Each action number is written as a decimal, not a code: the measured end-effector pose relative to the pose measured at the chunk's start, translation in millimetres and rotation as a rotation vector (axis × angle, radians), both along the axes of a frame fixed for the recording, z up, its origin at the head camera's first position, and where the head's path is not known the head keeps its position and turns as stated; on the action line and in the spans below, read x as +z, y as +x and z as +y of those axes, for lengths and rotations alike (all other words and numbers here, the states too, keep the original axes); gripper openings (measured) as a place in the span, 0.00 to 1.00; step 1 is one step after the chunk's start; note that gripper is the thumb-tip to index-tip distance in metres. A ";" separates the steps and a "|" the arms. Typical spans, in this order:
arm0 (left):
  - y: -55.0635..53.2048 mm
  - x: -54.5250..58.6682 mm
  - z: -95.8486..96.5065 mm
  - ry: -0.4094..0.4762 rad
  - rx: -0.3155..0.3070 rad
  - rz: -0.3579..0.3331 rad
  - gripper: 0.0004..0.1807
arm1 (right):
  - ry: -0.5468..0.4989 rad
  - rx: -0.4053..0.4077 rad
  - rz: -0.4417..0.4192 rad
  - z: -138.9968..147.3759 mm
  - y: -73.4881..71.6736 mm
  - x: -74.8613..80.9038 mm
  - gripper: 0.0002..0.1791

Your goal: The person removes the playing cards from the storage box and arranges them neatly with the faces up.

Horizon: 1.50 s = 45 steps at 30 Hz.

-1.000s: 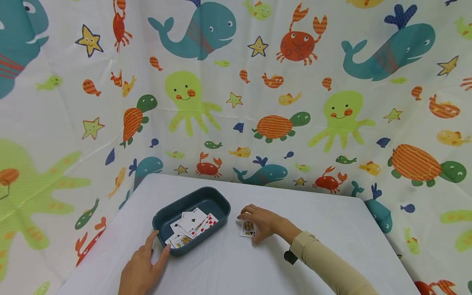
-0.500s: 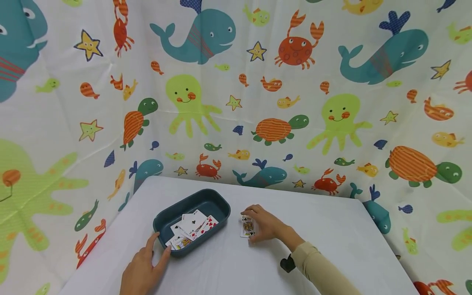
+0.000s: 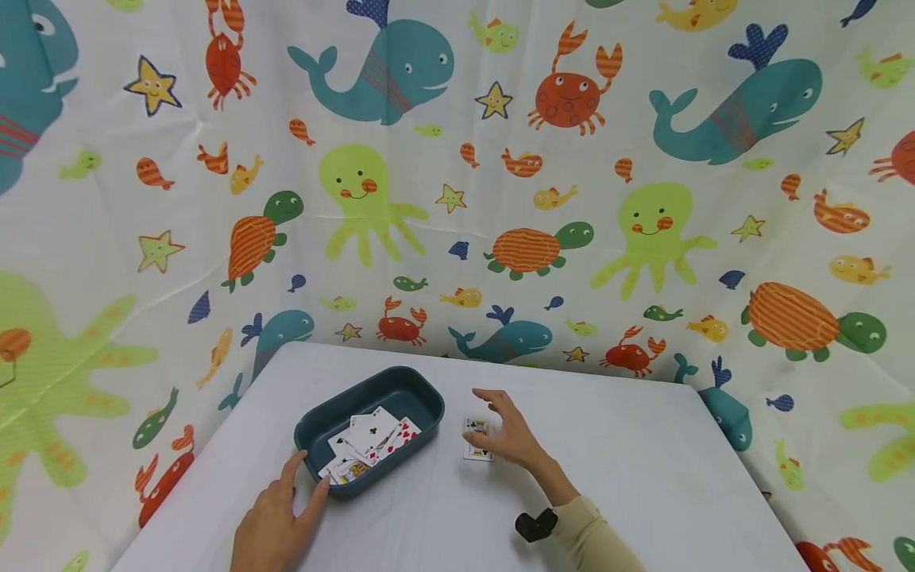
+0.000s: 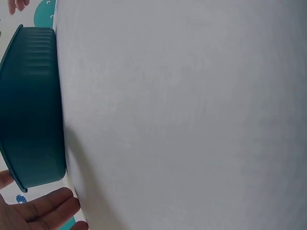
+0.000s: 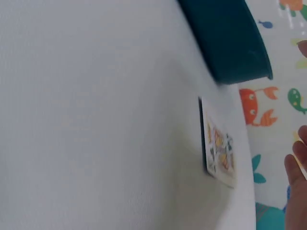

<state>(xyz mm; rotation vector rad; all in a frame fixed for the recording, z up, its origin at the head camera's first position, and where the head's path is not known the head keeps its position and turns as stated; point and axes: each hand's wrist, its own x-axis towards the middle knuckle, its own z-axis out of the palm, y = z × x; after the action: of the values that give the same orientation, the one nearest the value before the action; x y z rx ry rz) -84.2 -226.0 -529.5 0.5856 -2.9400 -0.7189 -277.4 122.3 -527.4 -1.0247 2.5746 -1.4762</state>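
Well, I see a white table (image 3: 658, 469) bearing a teal tray (image 3: 407, 395); my left hand (image 3: 274, 515), fingers relaxed, touches it; my right hand (image 3: 513, 433) hovers, spread, gripping nothing; playing cards (image 3: 375, 435) overlap inside the tray; a face card (image 5: 220, 149) lies beneath the right hand.

Short of the far edge of the white table (image 5: 96, 120), we see a rectangular, picture-printed white card (image 5: 219, 148) near a smooth-walled dark teal tub (image 5: 230, 43), our bare right hand (image 5: 297, 196) apart from both.
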 end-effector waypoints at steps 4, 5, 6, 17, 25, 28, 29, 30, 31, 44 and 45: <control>0.6 -0.5 -0.9 -0.003 0.004 0.000 0.45 | -0.058 -0.029 -0.044 -10.0 7.1 3.6 0.41; 0.8 -0.5 -1.3 -0.003 0.005 -0.001 0.45 | -0.082 -0.031 -0.055 -12.5 8.3 3.6 0.41; 0.8 -0.3 -1.7 -0.004 0.006 -0.002 0.45 | -0.113 -0.030 -0.067 -15.2 9.4 3.7 0.41; 0.6 1.9 -6.7 -0.003 -0.004 0.008 0.45 | -0.360 -0.021 -0.219 -58.0 24.1 13.5 0.39; 0.0 3.9 -4.8 -0.003 -0.007 0.007 0.45 | -0.372 0.041 -0.220 -90.5 34.6 20.9 0.41; 0.5 3.8 -4.5 -0.006 -0.005 0.009 0.45 | -0.370 0.075 -0.225 -99.7 37.0 23.0 0.42; 0.5 3.6 -4.5 -0.007 -0.005 0.008 0.45 | -0.368 0.086 -0.227 -102.4 37.8 23.8 0.43; 0.4 3.4 -4.5 -0.008 -0.006 0.009 0.45 | -0.362 0.096 -0.222 -105.2 38.2 24.3 0.43; 0.4 3.2 -4.5 -0.007 -0.007 0.009 0.45 | -0.357 0.106 -0.221 -107.9 38.5 24.5 0.44; 2.3 1.0 -3.4 -0.011 -0.015 0.019 0.44 | -0.110 0.084 -0.206 -141.8 47.7 23.4 0.46; 2.4 0.8 -3.4 -0.011 -0.017 0.022 0.44 | -0.089 0.077 -0.197 -143.8 47.9 24.3 0.46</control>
<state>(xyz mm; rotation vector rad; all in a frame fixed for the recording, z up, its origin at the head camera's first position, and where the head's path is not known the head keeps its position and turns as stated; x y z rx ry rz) -81.8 -229.4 -528.7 0.5488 -2.9302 -0.7061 -229.6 -21.5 -503.2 -0.9238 2.3292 -1.5965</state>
